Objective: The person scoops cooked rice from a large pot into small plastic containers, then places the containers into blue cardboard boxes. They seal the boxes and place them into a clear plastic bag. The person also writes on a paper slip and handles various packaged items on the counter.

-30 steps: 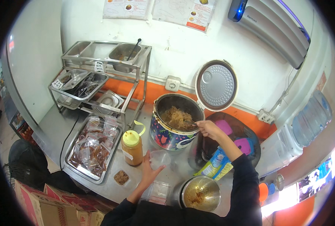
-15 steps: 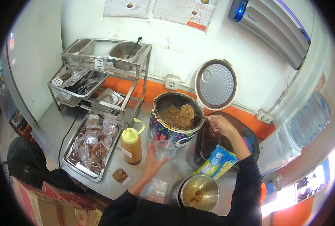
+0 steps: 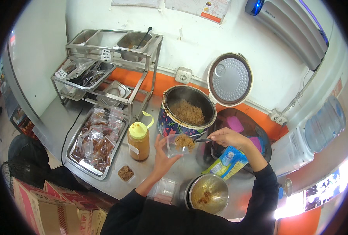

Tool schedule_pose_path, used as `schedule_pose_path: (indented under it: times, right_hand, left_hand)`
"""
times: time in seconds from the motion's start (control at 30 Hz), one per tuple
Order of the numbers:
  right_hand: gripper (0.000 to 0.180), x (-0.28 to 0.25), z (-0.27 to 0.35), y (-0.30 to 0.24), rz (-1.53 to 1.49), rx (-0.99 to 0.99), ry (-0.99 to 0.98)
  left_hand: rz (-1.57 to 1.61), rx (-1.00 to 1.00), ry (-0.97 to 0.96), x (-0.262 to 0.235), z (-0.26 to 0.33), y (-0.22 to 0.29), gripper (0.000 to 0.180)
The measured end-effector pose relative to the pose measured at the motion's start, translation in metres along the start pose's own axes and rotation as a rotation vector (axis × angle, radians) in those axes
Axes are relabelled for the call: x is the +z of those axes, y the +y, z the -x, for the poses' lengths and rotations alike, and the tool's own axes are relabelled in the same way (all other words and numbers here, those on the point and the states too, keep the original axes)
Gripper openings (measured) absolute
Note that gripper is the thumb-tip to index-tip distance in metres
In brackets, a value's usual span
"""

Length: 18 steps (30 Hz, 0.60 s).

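My left hand (image 3: 160,159) has its fingers round a clear plastic cup (image 3: 169,148), tilted in front of the rice cooker. My right hand (image 3: 229,138) grips the dark handle of a serving spoon (image 3: 203,140). Brown cooked rice (image 3: 185,142) heaped on the spoon is at the cup's mouth; its head is hidden under the food. More brown rice (image 3: 190,112) fills part of the patterned rice cooker (image 3: 173,124), whose grey lid (image 3: 231,80) stands raised. Close to my left hand is a squeeze bottle (image 3: 138,145) of brown sauce with a yellow top.
Left lies a metal tray (image 3: 100,176) of sachets, below a steel rack (image 3: 147,62) with pans. Nearer me are a small filled tub (image 3: 125,173), clear containers (image 3: 163,190) and a metal bowl (image 3: 209,194). A blue-yellow pouch (image 3: 229,162) lies by a dark basin (image 3: 260,129).
The loaded spoon has come out of the cooker, down and left to the cup. My left hand has tilted the cup toward it. The whole view has shifted slightly.
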State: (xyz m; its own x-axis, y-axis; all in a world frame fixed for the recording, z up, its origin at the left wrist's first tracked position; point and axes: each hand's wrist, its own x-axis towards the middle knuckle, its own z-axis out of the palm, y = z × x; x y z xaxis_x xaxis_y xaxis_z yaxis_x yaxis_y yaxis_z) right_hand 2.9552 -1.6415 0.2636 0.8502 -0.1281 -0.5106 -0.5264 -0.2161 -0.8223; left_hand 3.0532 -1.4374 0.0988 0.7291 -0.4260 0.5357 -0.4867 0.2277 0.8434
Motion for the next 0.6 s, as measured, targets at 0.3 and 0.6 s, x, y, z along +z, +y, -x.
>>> schedule_pose_path:
  times: [0.3,0.6]
  right_hand:
    - [0.02,0.04,0.0,0.005,0.849,-0.444,0.269]
    - [0.032,0.069,0.038,-0.021,1.487,-0.91,0.557]
  left_hand:
    - [-0.115,0.13,0.011,-0.002,0.016,-0.002,0.106]
    - [-0.087,0.155,0.089,-0.008,0.025,-0.005,0.104]
